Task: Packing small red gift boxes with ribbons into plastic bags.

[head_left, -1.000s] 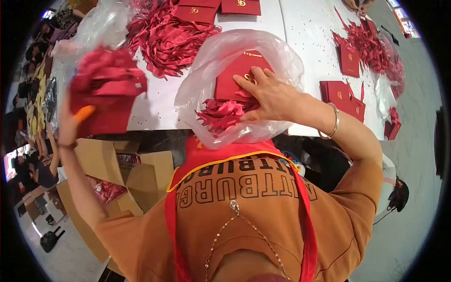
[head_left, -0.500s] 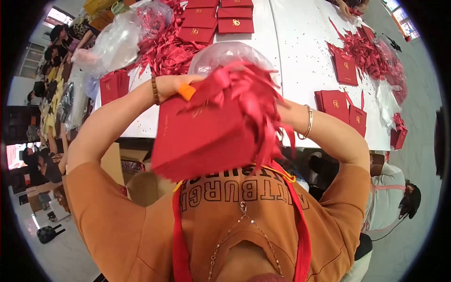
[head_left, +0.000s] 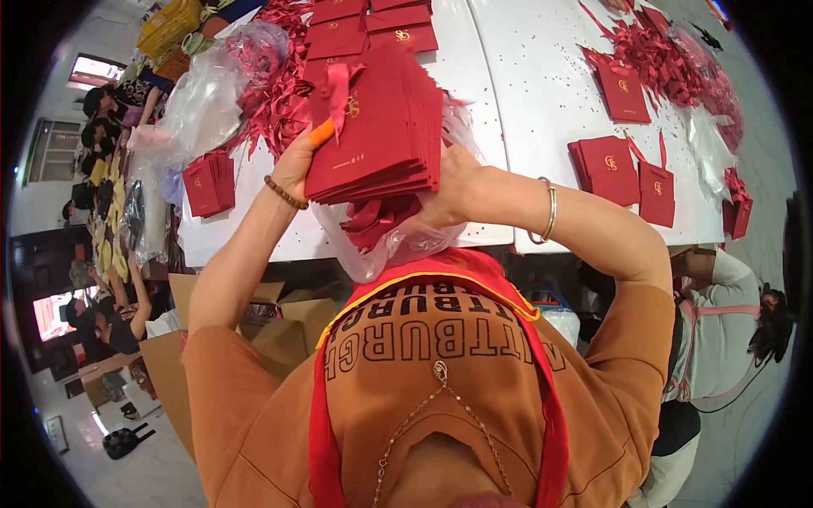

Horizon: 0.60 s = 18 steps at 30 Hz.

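A thick stack of flat red paper bags (head_left: 377, 127) with gold print and red ribbon handles is held upright above the table's near edge. My left hand (head_left: 303, 165), with an orange cover on its thumb, grips the stack's left side; its fingers are hidden behind. At the lower right side of the stack is my right hand (head_left: 453, 182), closed against it, its fingertips partly hidden. Just under the stack, a clear plastic bag (head_left: 368, 264) lies at the table edge against my red apron (head_left: 449, 264). Red ribbon shows inside this plastic.
More red paper bags (head_left: 603, 169) stand in piles on the white table (head_left: 525, 110). Ribbon heaps (head_left: 279, 102) and clear plastic (head_left: 203, 97) are at the back left. An open cardboard box (head_left: 292, 334) is below the left edge. A seated person (head_left: 720, 326) is at right.
The stack has moved up and away from my chest, over the table, and turned so its ribbons no longer hang over the front. The plastic bag now shows beneath it, near me.
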### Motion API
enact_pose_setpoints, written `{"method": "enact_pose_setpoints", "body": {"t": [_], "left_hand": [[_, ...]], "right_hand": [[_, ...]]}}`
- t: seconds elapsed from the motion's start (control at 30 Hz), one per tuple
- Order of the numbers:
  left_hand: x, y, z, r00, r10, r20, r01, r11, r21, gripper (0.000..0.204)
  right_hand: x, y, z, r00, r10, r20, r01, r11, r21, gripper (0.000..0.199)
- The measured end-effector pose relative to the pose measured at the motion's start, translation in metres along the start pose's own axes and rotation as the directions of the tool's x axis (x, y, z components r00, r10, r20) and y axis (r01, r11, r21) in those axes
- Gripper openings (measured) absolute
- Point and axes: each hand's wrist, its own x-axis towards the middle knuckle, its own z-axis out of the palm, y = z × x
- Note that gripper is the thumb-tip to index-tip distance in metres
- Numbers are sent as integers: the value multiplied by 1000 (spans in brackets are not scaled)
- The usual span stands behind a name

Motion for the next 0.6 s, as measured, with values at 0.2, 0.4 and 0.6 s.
{"method": "enact_pose_setpoints", "body": {"t": [0.2,0.4,0.6], "left_hand": [[-6,-15,4,1000,-29,-5,28,991,-133,29],[-7,-22,10,983,141,-116,-118,976,183,36],[-1,-27,20,979,171,-114,-138,957,254,44]], "right_hand": [[-17,-1,-15,999,-28,-33,31,997,69,69],[-29,23,6,994,-106,-19,103,984,-145,70],[-50,50,5,927,-273,-257,186,930,-318,63]]}}
